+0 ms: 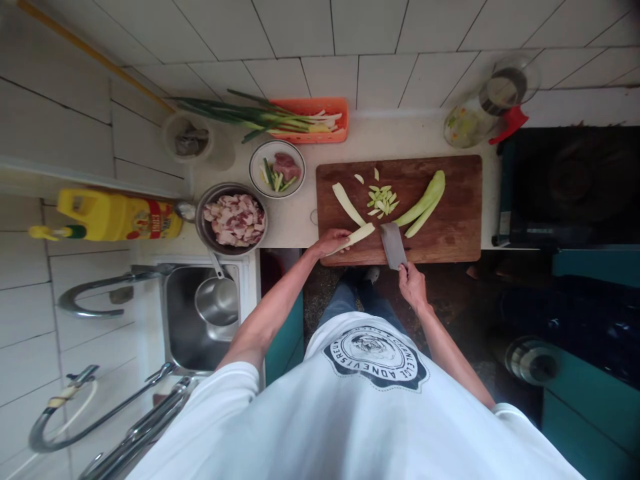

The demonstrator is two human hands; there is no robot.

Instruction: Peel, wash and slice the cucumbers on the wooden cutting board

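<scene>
My left hand (334,241) is closed on a long pale-green strip of gourd (361,233) over the near left part of the wooden cutting board (455,233). In my right hand (413,285) is the handle of a cleaver (393,245), its broad blade lying over the board's near edge. Cut gourd pieces (383,201) sit in a small pile beyond the blade. Another pale strip (349,204) rests at the board's left. On the right lie a green-skinned gourd length (425,197) and a thinner strip beside it.
Left of the board are a plate (254,175) with meat and scallions, and a metal pot (199,230) of cut meat. Behind stands an orange basket (309,138) of scallions. A sink (187,333) is at the left, a black stove (575,180) at the right.
</scene>
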